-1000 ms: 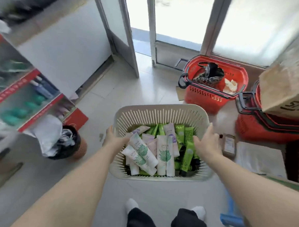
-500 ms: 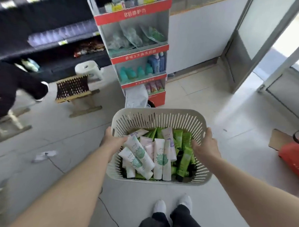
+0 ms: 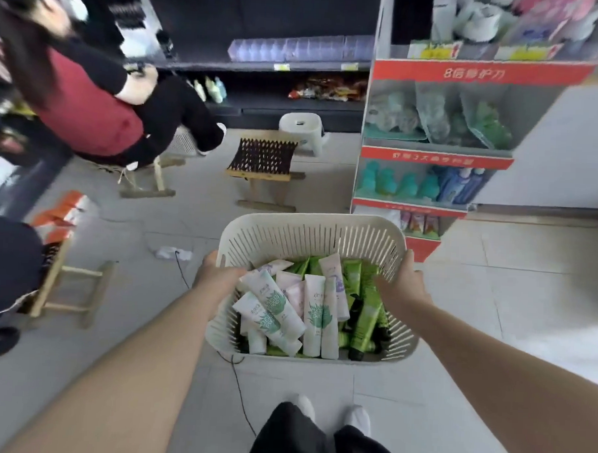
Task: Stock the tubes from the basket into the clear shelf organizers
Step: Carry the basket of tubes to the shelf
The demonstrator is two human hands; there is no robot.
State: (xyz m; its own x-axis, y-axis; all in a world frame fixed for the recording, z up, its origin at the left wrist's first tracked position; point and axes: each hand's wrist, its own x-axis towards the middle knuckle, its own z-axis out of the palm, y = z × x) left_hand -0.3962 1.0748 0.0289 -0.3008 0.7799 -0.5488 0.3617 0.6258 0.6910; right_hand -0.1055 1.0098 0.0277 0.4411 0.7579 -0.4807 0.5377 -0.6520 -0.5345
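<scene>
A cream slotted plastic basket (image 3: 311,232) hangs in front of me above the tiled floor. Inside lie several white tubes with green leaf prints (image 3: 312,316), pale pink ones and dark green tubes (image 3: 367,318). My left hand (image 3: 216,277) grips the basket's left rim and my right hand (image 3: 403,287) grips its right rim, fingers curled over the edge. A row of clear organizers (image 3: 298,50) sits on a dark shelf at the back.
A red-trimmed display stand (image 3: 434,157) with bottles and pouches stands right ahead. A woven folding stool (image 3: 266,163) and a white stool (image 3: 302,129) stand on the floor. A seated person (image 3: 90,107) is at the left. Another wooden stool (image 3: 69,284) and a cable (image 3: 239,388) lie nearby.
I have kept turning left while carrying the basket: the doorway and red baskets left view, and the display stand, dark shelves and seated person now lie ahead. Both hands keep their grip.
</scene>
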